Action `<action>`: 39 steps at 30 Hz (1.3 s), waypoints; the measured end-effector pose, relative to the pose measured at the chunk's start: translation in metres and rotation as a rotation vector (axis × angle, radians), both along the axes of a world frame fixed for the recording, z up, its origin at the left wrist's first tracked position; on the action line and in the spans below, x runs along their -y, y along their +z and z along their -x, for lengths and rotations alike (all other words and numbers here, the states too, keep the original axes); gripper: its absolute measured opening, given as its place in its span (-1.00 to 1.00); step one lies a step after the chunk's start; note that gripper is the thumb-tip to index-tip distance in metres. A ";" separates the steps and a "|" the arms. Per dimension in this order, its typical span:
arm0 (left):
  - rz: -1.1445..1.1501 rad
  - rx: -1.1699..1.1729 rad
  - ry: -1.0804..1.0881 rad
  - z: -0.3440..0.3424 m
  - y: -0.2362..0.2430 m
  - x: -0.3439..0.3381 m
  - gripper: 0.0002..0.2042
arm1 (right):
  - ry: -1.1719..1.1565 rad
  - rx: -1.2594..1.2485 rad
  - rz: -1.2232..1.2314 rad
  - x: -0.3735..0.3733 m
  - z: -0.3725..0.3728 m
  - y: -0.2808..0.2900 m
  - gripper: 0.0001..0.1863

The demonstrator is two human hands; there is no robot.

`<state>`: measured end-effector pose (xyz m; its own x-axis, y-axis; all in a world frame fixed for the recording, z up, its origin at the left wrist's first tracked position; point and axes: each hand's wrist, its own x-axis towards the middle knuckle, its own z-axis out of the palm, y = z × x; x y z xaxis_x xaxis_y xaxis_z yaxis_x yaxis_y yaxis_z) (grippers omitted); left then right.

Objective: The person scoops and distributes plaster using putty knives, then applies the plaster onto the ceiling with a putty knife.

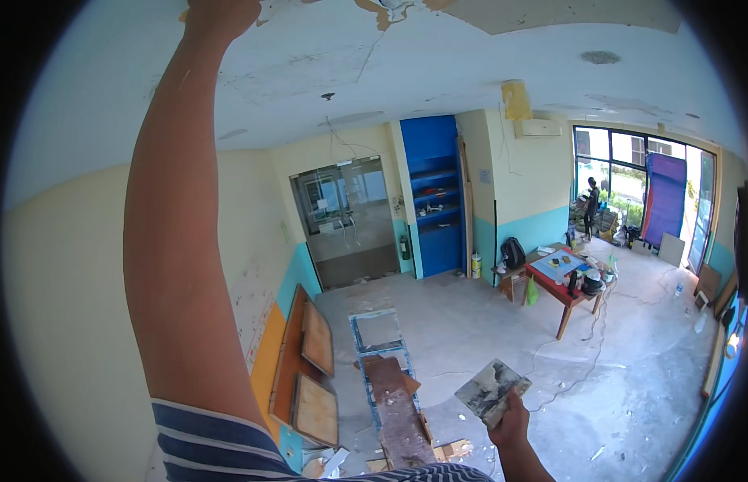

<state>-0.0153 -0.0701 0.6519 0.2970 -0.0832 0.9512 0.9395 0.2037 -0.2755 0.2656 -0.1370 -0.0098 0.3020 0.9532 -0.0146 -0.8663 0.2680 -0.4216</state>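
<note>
My left arm reaches up to the ceiling, and my left hand is at the top edge of the view, against or close to the ceiling. Its fingers are cut off, so what it holds, if anything, does not show. Low at the right, my right hand is closed on the edge of a flat square plate smeared with dark grey and whitish paste. A patch of torn, brownish ceiling surface lies to the right of my left hand.
Below me stands a blue-framed ladder or trestle with a brown plank. Wooden panels lean on the left wall. A cluttered red-edged table stands at the right, with cables trailing over the floor. A person stands by the far windows.
</note>
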 end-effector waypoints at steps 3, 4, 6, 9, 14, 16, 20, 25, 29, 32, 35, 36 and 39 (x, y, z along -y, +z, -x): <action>-0.034 0.013 0.009 -0.006 0.008 -0.006 -0.69 | 0.017 -0.030 -0.003 -0.001 0.000 0.000 -0.56; -0.032 0.023 -0.059 -0.007 0.008 -0.008 -0.71 | 0.012 -0.033 -0.004 -0.001 0.000 -0.001 -0.56; -0.033 0.031 -0.130 -0.007 0.009 -0.014 -0.72 | -0.008 -0.025 0.029 -0.001 0.000 -0.005 -0.56; -0.173 0.025 -0.089 0.010 0.012 -0.034 -0.75 | -0.033 -0.040 0.047 0.000 0.003 -0.004 -0.57; -0.245 0.101 -0.068 0.041 0.028 -0.069 -0.66 | -0.066 -0.050 0.060 -0.004 0.001 -0.015 -0.56; -0.248 0.101 -0.076 0.045 0.032 -0.078 -0.66 | -0.073 -0.058 0.080 -0.003 0.001 -0.014 -0.56; -0.290 0.086 -0.105 0.048 0.033 -0.092 -0.67 | -0.087 -0.058 0.086 -0.001 0.000 -0.017 -0.57; -0.341 0.066 -0.206 0.062 0.021 -0.107 -0.71 | -0.133 -0.076 0.124 -0.004 -0.005 -0.038 -0.57; -0.455 0.025 -0.266 0.087 0.016 -0.112 -0.72 | -0.148 -0.056 0.099 -0.010 -0.016 -0.062 -0.58; -0.419 0.069 -0.290 0.101 0.013 -0.103 -0.71 | -0.195 -0.072 0.122 -0.008 -0.016 -0.063 -0.58; -0.434 0.066 -0.293 0.098 0.001 -0.098 -0.71 | -0.211 -0.088 0.133 -0.004 -0.015 -0.060 -0.58; -0.437 0.067 -0.291 0.100 0.001 -0.098 -0.71 | -0.209 -0.100 0.132 -0.004 -0.016 -0.059 -0.58; -0.482 0.093 -0.348 0.102 -0.003 -0.100 -0.75 | -0.179 -0.121 0.098 -0.006 -0.016 -0.064 -0.58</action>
